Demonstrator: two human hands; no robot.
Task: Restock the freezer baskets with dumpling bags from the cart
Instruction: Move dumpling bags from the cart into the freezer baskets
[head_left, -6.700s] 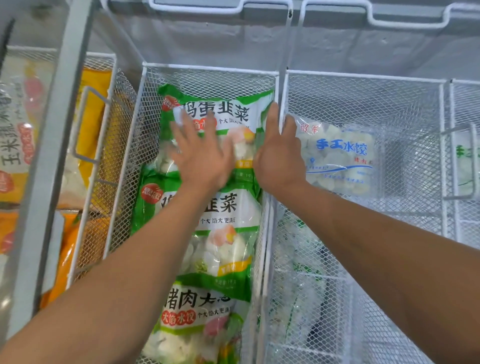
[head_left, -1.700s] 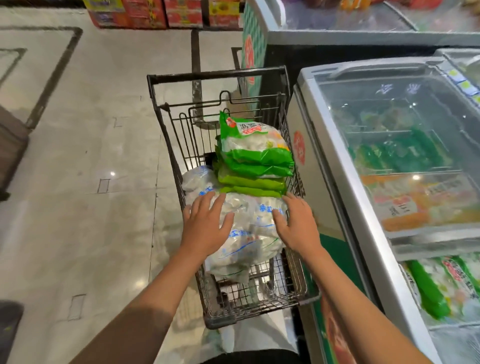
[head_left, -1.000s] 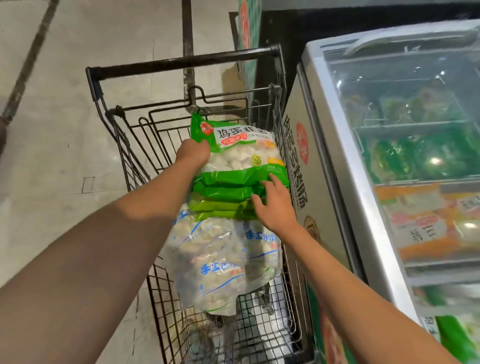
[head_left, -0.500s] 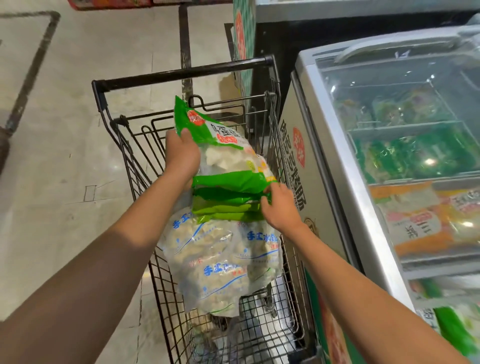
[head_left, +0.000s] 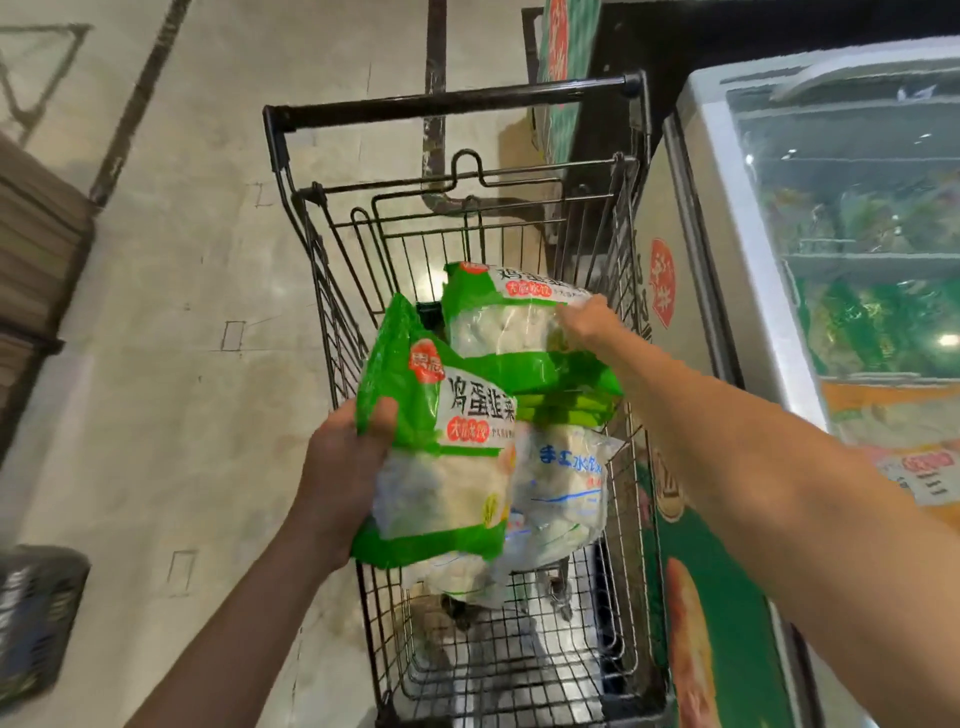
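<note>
Pale shop floor (head_left: 171, 291) lies under a wire cart (head_left: 332, 291) beside a glass-topped freezer (head_left: 737, 218); left hand (head_left: 337, 467) fingers curl round a green dumpling bag (head_left: 441, 441) lifted over the cart's left side, right hand (head_left: 587, 317) grips the top bag (head_left: 509, 322) of the green stack atop clear dumpling bags (head_left: 561, 488)

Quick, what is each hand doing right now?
Left hand: grips a green dumpling bag, lifted off the pile.
Right hand: fingers on the top green bag of the stack in the cart; grip unclear.
</note>
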